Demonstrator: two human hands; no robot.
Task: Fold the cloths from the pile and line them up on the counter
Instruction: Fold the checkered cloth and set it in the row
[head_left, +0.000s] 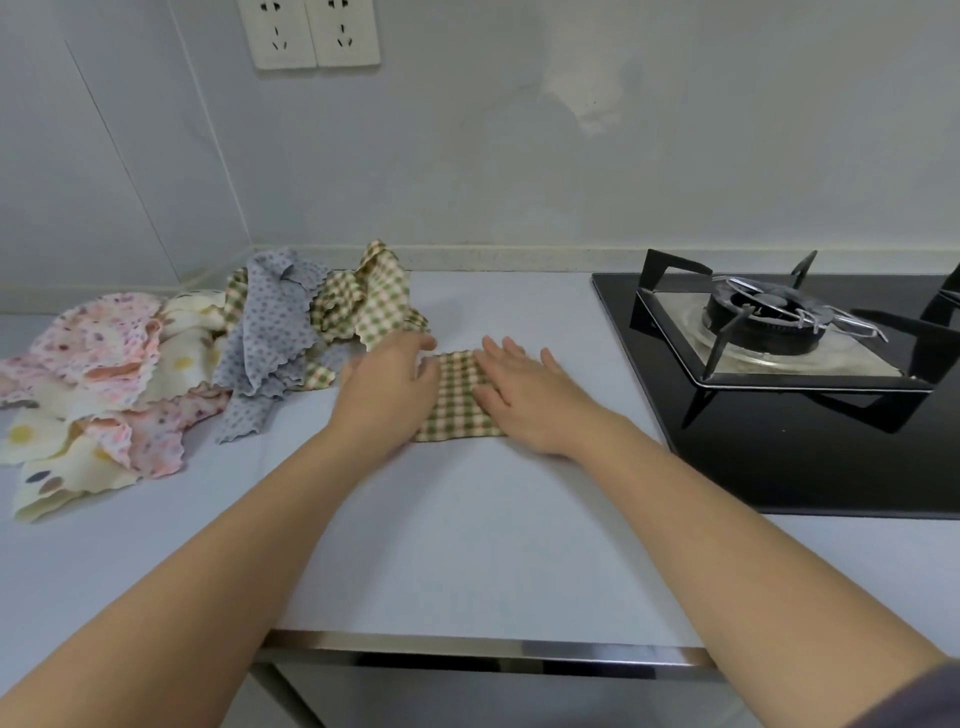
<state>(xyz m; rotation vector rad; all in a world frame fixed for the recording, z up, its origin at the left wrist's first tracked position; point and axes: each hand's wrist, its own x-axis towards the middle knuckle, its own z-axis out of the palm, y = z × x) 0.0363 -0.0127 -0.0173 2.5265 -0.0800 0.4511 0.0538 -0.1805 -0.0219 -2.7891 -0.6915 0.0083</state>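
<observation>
A folded green-checked cloth (457, 402) lies flat on the counter (467, 545) in the middle of the view. My left hand (387, 387) rests on its left part, fingers fairly straight and reaching past its far left corner. Flat on its right part presses my right hand (524, 392), fingers stretched out. To the left sits the pile of loose cloths (171, 364): a second green-checked cloth (371, 301), a grey dotted cloth (275, 322), a pink flowered cloth (104, 343) and a cream cloth with yellow spots (57, 467).
A black gas hob (810, 415) with a burner and metal pan support (769, 322) fills the right side. The wall stands behind, with two white sockets (311, 31) high up. The counter's metal front edge (493, 649) runs near me.
</observation>
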